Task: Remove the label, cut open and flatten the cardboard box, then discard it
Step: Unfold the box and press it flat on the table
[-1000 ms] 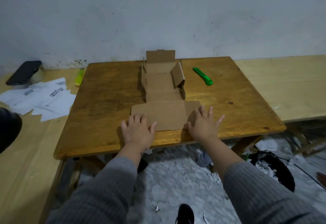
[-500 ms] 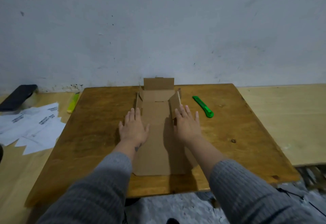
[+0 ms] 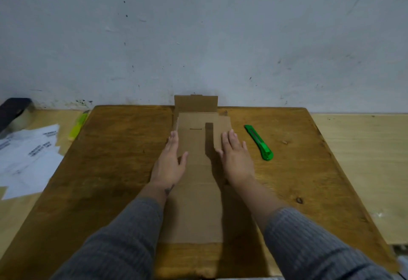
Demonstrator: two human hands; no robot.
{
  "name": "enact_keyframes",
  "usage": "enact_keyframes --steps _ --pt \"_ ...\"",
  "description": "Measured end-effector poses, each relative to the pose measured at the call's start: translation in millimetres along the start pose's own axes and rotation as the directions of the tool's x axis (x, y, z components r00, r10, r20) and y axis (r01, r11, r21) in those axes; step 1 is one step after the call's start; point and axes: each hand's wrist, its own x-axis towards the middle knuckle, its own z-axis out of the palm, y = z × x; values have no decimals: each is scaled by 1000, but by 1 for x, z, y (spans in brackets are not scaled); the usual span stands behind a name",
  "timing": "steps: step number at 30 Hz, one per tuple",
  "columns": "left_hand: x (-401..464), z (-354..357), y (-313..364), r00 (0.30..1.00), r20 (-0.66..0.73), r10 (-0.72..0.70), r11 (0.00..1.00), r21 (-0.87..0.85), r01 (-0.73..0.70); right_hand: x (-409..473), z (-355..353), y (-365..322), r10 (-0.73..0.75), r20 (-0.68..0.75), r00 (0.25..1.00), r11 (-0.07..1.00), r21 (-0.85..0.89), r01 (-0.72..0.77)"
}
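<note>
Cardboard box (image 3: 194,191) is laid opened out along the middle of the wooden table (image 3: 114,169), far flap (image 3: 195,103) propped upright against the wall. Left hand (image 3: 170,165) is pressed flat on the left edge, fingers straight, nothing gripped; right hand (image 3: 237,160) is pressed flat on the folded right side panel, fingers straight too. Flattening judged nearly done: creases should be pushed down firmly, far flap included. Green cutter (image 3: 259,143) lies just right, untouched
</note>
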Motion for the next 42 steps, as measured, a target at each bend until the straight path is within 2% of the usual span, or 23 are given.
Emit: enact_keyframes --steps 2,4,10,13,21,26,31,42 --pt "2 8 -1 994 96 58 995 75 -66 -4 1 4 72 -9 997 977 203 -69" --pt "3 15 -2 983 171 70 984 149 -96 -7 1 5 94 -60 994 941 332 -69" --pt "6 32 -2 946 325 -18 949 302 -86 -6 -3 -4 34 -172 985 910 413 41" --pt "6 31 -2 944 330 -8 965 252 -80 -2 -1 -16 -44 -172 984 941 323 98" --pt "3 12 -19 950 297 101 995 -4 -104 7 12 -50 -115 -11 993 993 3 115" --pt "1 10 -28 952 297 75 989 103 -110 12 21 -57 -170 42 984 983 -61 173" --pt "0 10 -33 969 248 -11 998 69 -6 14 28 -62 -146 94 985 978 -134 158" --pt "3 6 -38 935 353 45 900 391 -192 15 43 -53 -147 249 957 978 -104 178"
